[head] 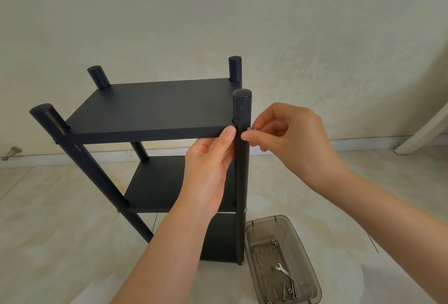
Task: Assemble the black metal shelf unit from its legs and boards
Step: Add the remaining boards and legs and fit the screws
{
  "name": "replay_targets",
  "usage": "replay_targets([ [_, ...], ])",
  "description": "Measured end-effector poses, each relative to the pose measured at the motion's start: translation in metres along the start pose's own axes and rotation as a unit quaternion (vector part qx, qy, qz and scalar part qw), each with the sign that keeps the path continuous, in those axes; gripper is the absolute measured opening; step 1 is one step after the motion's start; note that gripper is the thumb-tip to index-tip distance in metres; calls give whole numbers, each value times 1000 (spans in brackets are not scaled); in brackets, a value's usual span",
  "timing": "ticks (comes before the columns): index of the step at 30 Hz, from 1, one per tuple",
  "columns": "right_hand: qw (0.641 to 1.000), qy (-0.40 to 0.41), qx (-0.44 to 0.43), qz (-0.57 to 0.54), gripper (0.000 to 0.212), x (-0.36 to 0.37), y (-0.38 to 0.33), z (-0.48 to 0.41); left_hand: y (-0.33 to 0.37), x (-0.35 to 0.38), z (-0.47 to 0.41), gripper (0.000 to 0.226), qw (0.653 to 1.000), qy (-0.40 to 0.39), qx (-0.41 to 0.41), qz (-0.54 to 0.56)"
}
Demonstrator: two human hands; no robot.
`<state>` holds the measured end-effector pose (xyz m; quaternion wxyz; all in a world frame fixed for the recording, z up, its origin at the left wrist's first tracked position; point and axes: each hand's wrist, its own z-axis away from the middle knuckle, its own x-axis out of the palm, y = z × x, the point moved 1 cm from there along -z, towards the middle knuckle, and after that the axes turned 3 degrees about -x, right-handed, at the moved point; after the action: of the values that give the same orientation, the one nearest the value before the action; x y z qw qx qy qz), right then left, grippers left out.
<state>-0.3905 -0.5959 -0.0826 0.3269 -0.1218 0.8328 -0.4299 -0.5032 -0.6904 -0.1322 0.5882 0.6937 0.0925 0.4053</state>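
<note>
The black shelf unit stands upright on the floor with three boards between its round legs. Its top board (155,107) sits just below the leg tops. My left hand (211,160) holds the board's near right corner from below, thumb against the front edge beside the near right leg (242,158). My right hand (286,139) pinches a small silver screw (250,129) against that leg's right side at board height. The middle board (157,182) and bottom board (220,243) are partly hidden by my left forearm.
A translucent brown plastic tray (305,250) lies on the floor right of the shelf, holding a small wrench (282,270), long screws and nuts. A pale wall stands behind; a white furniture leg (421,131) slants at the far right. A metal doorstop (12,153) sits far left.
</note>
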Motion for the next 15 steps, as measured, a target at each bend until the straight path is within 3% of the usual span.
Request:
replay_targets([
  [5,998,-61,4,-9,10,-10,-2,-1,0,1,0,38,1000,-4,0,1],
  [12,986,-74,73,-127,3,-9,0,-2,-1,1,0,34,1000,-5,-4,0],
  [15,991,-26,-74,109,1,-8,-1,5,-1,2,-1,36,1000,-1,-3,-2],
])
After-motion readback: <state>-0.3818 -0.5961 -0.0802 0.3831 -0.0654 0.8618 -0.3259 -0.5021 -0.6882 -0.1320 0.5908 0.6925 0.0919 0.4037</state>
